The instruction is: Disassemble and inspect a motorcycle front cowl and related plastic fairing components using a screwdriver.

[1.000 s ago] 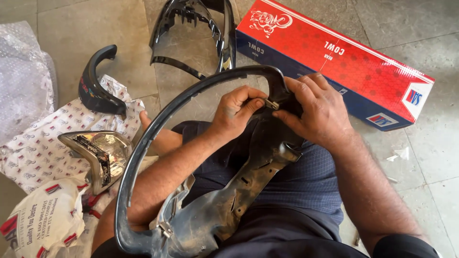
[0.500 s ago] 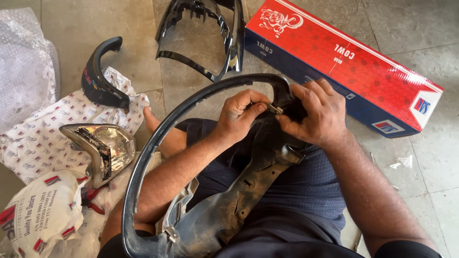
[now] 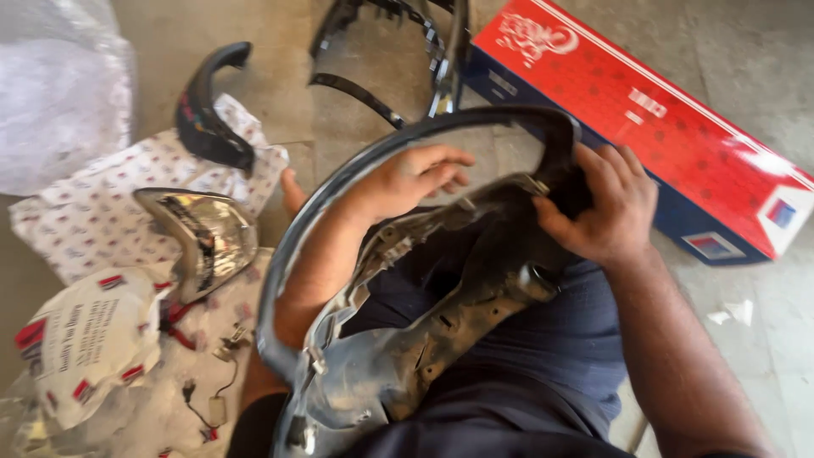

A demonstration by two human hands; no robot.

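Note:
A large dark plastic cowl frame (image 3: pixel 365 170) with a curved rim rests on my lap, its dusty inner side up. My right hand (image 3: pixel 598 208) grips the frame's upper right corner. My left hand (image 3: pixel 407 178) reaches through the rim opening with fingers apart, hovering by the frame's inner edge and holding nothing that I can see.
A long red and blue cardboard box (image 3: pixel 661 119) lies at the upper right on the stone floor. A second black frame (image 3: pixel 398 51) lies at the top. At left sit a chrome headlight (image 3: pixel 199 237), a black curved part (image 3: pixel 208 110), patterned paper (image 3: pixel 102 212) and plastic bags.
My left hand has let go of the small part it pinched at the frame's top corner and has opened. The frame has tilted closer to me, and my right hand has shifted its grip on the corner.

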